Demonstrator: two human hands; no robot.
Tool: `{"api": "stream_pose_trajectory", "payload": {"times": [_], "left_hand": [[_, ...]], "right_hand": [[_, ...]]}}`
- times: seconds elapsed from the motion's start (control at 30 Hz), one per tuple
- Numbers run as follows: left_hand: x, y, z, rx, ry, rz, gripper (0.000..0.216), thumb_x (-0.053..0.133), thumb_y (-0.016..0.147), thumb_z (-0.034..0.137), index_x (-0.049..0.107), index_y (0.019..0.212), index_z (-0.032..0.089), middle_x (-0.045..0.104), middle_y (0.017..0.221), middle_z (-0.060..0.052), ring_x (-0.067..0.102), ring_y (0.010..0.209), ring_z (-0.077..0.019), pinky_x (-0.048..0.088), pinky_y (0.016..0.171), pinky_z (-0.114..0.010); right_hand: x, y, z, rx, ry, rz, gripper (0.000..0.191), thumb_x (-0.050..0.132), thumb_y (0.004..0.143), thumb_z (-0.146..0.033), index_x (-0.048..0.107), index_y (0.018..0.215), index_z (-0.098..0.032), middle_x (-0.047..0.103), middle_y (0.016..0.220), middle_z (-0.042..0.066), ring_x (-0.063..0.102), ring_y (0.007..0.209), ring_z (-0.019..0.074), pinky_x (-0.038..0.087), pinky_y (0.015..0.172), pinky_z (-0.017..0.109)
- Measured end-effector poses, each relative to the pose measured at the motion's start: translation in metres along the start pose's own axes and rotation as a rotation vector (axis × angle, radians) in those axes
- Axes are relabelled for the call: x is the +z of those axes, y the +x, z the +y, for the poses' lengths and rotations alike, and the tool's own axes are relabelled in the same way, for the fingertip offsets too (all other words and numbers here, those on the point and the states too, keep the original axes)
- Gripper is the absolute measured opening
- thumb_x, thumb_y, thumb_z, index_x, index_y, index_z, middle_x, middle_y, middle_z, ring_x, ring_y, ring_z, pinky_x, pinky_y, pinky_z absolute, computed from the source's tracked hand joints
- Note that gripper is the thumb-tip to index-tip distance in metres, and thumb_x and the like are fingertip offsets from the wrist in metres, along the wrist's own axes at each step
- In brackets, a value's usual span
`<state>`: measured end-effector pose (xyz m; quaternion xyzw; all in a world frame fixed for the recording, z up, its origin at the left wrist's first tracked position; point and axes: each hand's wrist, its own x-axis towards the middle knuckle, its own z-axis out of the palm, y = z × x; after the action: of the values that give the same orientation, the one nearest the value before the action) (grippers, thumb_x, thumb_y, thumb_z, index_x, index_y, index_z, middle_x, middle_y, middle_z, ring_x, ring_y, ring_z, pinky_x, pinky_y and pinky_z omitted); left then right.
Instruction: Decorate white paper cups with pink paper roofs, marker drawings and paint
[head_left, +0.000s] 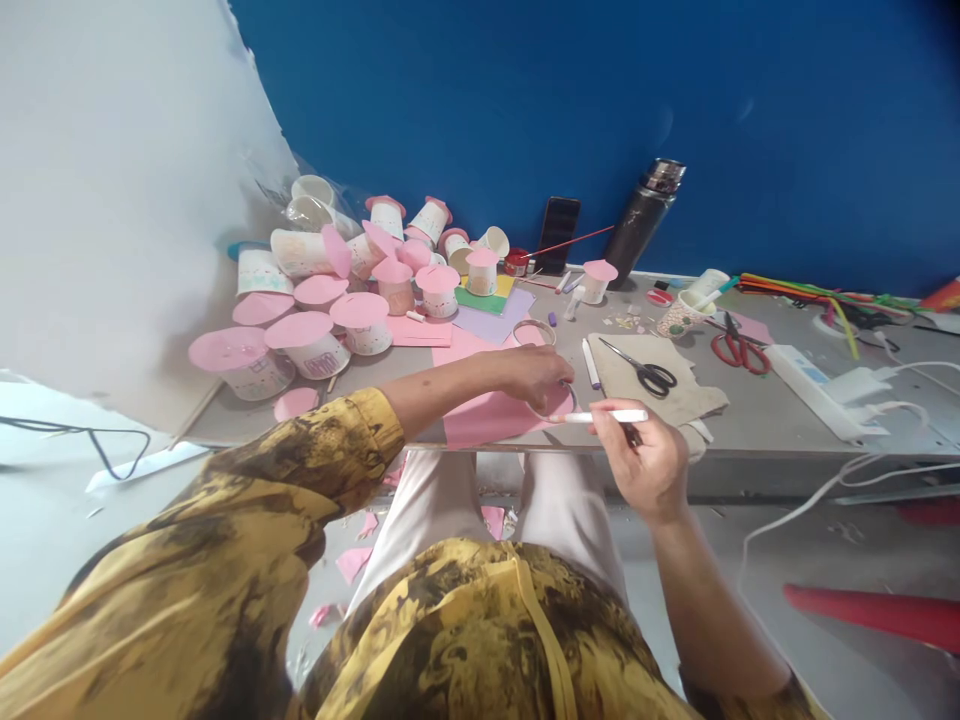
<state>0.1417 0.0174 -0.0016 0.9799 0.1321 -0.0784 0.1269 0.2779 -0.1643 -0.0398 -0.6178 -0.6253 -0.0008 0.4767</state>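
My left hand [537, 375] reaches across to a sheet of pink paper [480, 405] at the table's front edge. Its bent fingers hold a thin round ring [574, 398] flat on the sheet, partly hidden under the hand. In my right hand [646, 458] is a white marker pen [611, 416], gripped between thumb and fingers. The pen lies almost level, its tip pointing left at the ring's near edge. A second ring [534, 328], like a tape roll, rests just beyond my left hand. Another marker [590, 364] lies right of the pink sheet.
Several paper cups with pink paper tops [304, 342] crowd the left side. Black scissors [637, 368] lie on a beige cloth [622, 350], with red-handled scissors [739, 350] and a power strip [814, 390] farther right. A dark flask [645, 220] and a phone [559, 235] stand by the blue wall.
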Motion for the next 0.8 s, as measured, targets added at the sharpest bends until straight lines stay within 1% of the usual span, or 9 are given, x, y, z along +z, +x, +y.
{"api": "stream_pose_trajectory", "payload": {"times": [0.07, 0.17, 0.23, 0.3, 0.4, 0.53, 0.67, 0.8], "left_hand": [[-0.001, -0.002, 0.002, -0.017, -0.013, 0.001, 0.063, 0.071, 0.074, 0.027, 0.065, 0.136, 0.017, 0.073, 0.119, -0.012, 0.060, 0.116, -0.0321, 0.045, 0.090, -0.034], [-0.002, -0.003, 0.004, -0.048, -0.016, 0.020, 0.066, 0.071, 0.071, 0.025, 0.066, 0.136, 0.019, 0.073, 0.122, -0.012, 0.062, 0.113, -0.0316, 0.045, 0.086, -0.034], [-0.001, -0.001, 0.003, -0.057, -0.014, 0.027, 0.063, 0.071, 0.069, 0.025, 0.070, 0.132, 0.020, 0.075, 0.116, -0.011, 0.064, 0.108, -0.0315, 0.045, 0.082, -0.034], [0.000, 0.002, 0.002, -0.051, -0.017, 0.030, 0.059, 0.071, 0.066, 0.024, 0.074, 0.125, 0.021, 0.077, 0.108, -0.010, 0.065, 0.102, -0.0311, 0.045, 0.081, -0.035], [0.002, 0.008, -0.001, -0.041, -0.033, 0.041, 0.056, 0.073, 0.061, 0.023, 0.077, 0.117, 0.023, 0.079, 0.103, -0.008, 0.067, 0.097, -0.0308, 0.044, 0.080, -0.036], [0.003, 0.013, -0.003, -0.043, -0.044, 0.059, 0.056, 0.075, 0.057, 0.022, 0.078, 0.113, 0.023, 0.080, 0.102, -0.008, 0.067, 0.093, -0.0307, 0.043, 0.077, -0.037], [0.003, 0.013, -0.003, -0.044, -0.018, 0.057, 0.055, 0.074, 0.057, 0.022, 0.078, 0.112, 0.024, 0.080, 0.103, -0.007, 0.067, 0.093, -0.0305, 0.042, 0.076, -0.036], [0.001, 0.011, -0.002, -0.018, 0.023, 0.046, 0.051, 0.073, 0.059, 0.024, 0.078, 0.110, 0.021, 0.080, 0.098, -0.009, 0.068, 0.089, -0.0300, 0.040, 0.072, -0.035]], "right_hand": [[0.008, -0.005, -0.005, -0.108, -0.039, -0.026, 0.022, 0.060, 0.101, -0.038, 0.075, 0.096, -0.022, 0.080, 0.078, 0.007, 0.072, 0.062, 0.0199, 0.056, 0.063, 0.030], [0.022, -0.013, -0.012, -0.333, -0.095, -0.061, 0.016, 0.061, 0.102, -0.027, 0.075, 0.107, -0.022, 0.082, 0.092, 0.009, 0.076, 0.079, 0.0208, 0.058, 0.076, 0.031], [0.030, -0.017, -0.016, -0.468, -0.130, -0.075, 0.017, 0.063, 0.101, -0.021, 0.074, 0.114, -0.020, 0.082, 0.095, 0.009, 0.076, 0.084, 0.0205, 0.057, 0.079, 0.030], [0.035, -0.020, -0.018, -0.550, -0.189, -0.088, 0.020, 0.064, 0.101, -0.018, 0.073, 0.118, -0.017, 0.081, 0.094, 0.009, 0.074, 0.083, 0.0202, 0.054, 0.078, 0.030], [0.040, -0.021, -0.020, -0.586, -0.297, -0.102, 0.019, 0.063, 0.101, -0.018, 0.074, 0.117, -0.016, 0.079, 0.087, 0.007, 0.070, 0.077, 0.0191, 0.050, 0.075, 0.031], [0.045, -0.018, -0.019, -0.597, -0.391, -0.104, 0.019, 0.062, 0.101, -0.020, 0.074, 0.115, -0.015, 0.077, 0.085, 0.006, 0.067, 0.075, 0.0193, 0.045, 0.072, 0.033], [0.052, -0.014, -0.017, -0.616, -0.456, -0.122, 0.021, 0.058, 0.101, -0.020, 0.074, 0.114, -0.015, 0.075, 0.083, 0.006, 0.065, 0.075, 0.0200, 0.042, 0.070, 0.034], [0.059, -0.009, -0.015, -0.598, -0.508, -0.121, 0.021, 0.056, 0.100, -0.018, 0.075, 0.110, -0.016, 0.075, 0.082, 0.006, 0.065, 0.074, 0.0199, 0.039, 0.068, 0.034]]}}
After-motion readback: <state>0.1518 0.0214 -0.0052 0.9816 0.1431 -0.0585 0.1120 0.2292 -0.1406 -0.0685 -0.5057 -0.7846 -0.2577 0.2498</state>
